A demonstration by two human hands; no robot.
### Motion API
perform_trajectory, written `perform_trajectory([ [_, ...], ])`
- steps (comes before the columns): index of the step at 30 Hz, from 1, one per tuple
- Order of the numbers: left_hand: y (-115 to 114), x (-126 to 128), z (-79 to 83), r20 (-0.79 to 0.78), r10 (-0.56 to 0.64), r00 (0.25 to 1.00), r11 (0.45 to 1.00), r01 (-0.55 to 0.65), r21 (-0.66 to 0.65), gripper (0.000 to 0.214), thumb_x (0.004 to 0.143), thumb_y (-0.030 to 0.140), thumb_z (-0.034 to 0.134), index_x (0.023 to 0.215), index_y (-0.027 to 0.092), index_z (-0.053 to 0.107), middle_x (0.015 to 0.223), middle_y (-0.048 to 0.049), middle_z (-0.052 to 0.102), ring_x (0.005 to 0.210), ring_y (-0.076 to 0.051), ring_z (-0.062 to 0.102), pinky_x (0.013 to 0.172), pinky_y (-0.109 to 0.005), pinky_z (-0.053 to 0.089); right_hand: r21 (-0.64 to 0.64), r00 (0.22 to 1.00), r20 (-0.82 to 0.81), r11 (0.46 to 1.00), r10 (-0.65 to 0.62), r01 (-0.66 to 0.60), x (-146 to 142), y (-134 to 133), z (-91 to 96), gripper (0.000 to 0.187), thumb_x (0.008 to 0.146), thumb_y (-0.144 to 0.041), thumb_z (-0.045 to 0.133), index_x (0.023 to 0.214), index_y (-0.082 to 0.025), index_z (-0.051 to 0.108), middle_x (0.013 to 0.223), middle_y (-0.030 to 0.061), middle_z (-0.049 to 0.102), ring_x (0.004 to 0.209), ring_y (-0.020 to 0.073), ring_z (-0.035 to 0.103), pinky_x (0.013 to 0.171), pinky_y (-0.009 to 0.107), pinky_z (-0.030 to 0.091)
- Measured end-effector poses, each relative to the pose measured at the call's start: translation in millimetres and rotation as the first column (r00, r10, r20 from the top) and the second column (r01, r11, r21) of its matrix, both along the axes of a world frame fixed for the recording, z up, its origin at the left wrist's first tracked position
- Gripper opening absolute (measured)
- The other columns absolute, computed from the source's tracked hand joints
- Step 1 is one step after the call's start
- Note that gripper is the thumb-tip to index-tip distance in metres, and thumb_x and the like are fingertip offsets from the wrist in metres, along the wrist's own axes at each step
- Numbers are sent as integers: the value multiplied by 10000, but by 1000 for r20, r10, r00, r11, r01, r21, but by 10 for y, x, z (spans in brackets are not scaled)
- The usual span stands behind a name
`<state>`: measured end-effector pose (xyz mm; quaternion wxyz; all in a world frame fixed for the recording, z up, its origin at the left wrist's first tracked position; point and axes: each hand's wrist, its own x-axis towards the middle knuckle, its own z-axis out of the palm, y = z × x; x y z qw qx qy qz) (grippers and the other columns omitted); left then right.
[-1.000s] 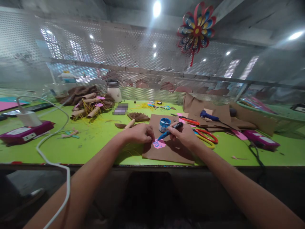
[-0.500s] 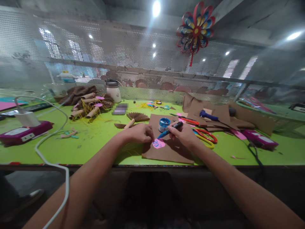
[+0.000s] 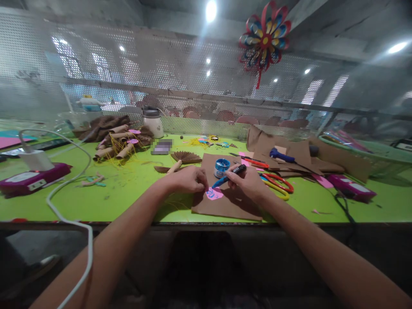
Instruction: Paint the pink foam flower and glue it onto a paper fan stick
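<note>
My right hand (image 3: 246,180) grips a marker pen (image 3: 229,176) with a black barrel and a blue front end. The pen slants down to the left, its tip at the top edge of a small pink paper piece (image 3: 214,194) with blue marks. With fingers pinched at that piece's left edge, my left hand (image 3: 195,179) steadies it; the exact fingertip contact is hard to see. The pink piece lies on a brown paper sheet (image 3: 238,209). Just behind the pen stands an open jar of blue paint (image 3: 221,168), also on the brown sheet.
Scissors with red and yellow handles (image 3: 279,183) lie right of the sheet, near a blue-handled tool (image 3: 281,155). Purple power strips (image 3: 352,189) sit at both sides. Paper rolls (image 3: 120,143), a folded fan (image 3: 186,157) and a white cable (image 3: 69,219) are to the left.
The marker tip has shifted slightly left and down around the top of the pink paper. Both hands stay almost in place.
</note>
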<state>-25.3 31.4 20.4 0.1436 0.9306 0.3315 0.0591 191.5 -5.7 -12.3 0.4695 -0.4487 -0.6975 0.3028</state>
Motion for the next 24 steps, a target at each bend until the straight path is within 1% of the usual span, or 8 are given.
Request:
perform_trajectory([
  [4,-32,18,44,-11,-3,1000,1000,2,-15,263,694,180,499,823,221,725,900,-1,655,814,-149,578,798,-246,394,-5,1000,-15,1000,-12,12,1,6,0,260,778,-431,556,744,-174,568,528,-13,548,485,126,509,521,260,412],
  [8,-33,20,53,-11,-10,1000,1000,10,-14,262,691,177,501,829,210,721,901,-3,654,818,-145,578,778,-232,396,-4,999,-22,1000,-30,30,14,15,-9,264,777,-429,561,756,-166,574,533,-11,552,482,120,502,515,255,407],
  [14,-14,10,24,-21,-5,1000,1000,5,5,264,695,177,497,834,213,718,891,-2,657,841,-152,569,806,-247,383,4,998,-65,1000,-18,18,32,20,-26,271,781,-437,561,759,-167,560,551,-4,566,487,122,507,519,257,411],
  [19,-19,11,34,-15,-23,1000,1000,23,-16,268,705,179,491,850,202,715,911,-15,653,858,-156,563,810,-248,384,23,999,-46,999,-21,22,38,22,-31,277,786,-440,558,749,-166,555,539,-10,557,488,123,509,526,258,412],
  [24,-38,18,54,-14,7,1000,1000,-7,-13,259,694,176,498,820,213,722,907,-1,653,858,-162,570,800,-249,388,22,998,-56,999,-24,25,29,25,-37,277,774,-443,566,750,-167,558,531,-13,551,485,126,511,521,260,415],
])
